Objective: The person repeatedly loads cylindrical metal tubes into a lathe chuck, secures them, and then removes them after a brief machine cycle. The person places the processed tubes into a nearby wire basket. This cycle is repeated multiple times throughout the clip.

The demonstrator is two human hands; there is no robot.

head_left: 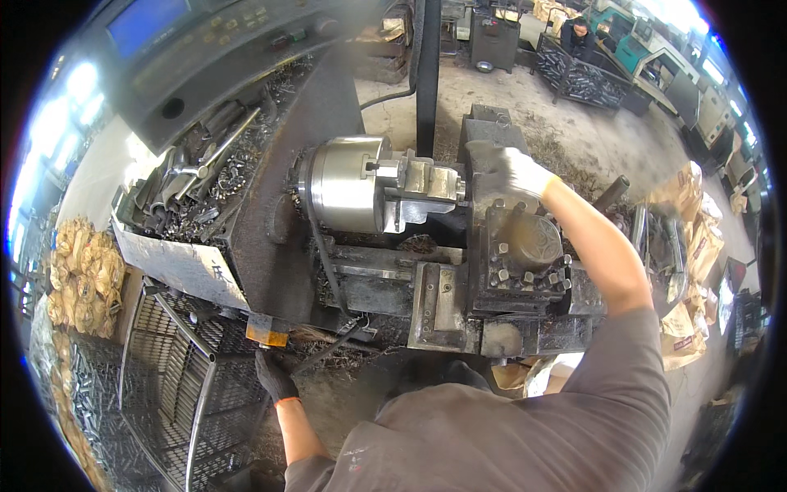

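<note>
My right hand point(518, 174), in a whitish glove, is stretched out over the far part of a lathe's carriage, just right of the chuck jaws. Motion smears its fingers, and I cannot make out anything in them. Nearer to me, below that forearm, stands the square tool post point(525, 254) with several bolts. The shiny metal chuck point(348, 184) has stepped jaws point(422, 182) facing right. Low on the left, my left hand point(275, 375) wears a dark glove with an orange cuff. It is just under an orange-yellow box point(266, 332) on the machine's front; its fingers are hard to make out.
A metal tray point(180, 262) of tools and metal chips sits left of the chuck. Below it stands a black mesh crate point(168, 377). A dark upright post point(427, 82) rises behind the chuck. Another person point(577, 34) is beside a bin of metal parts point(578, 78), far right.
</note>
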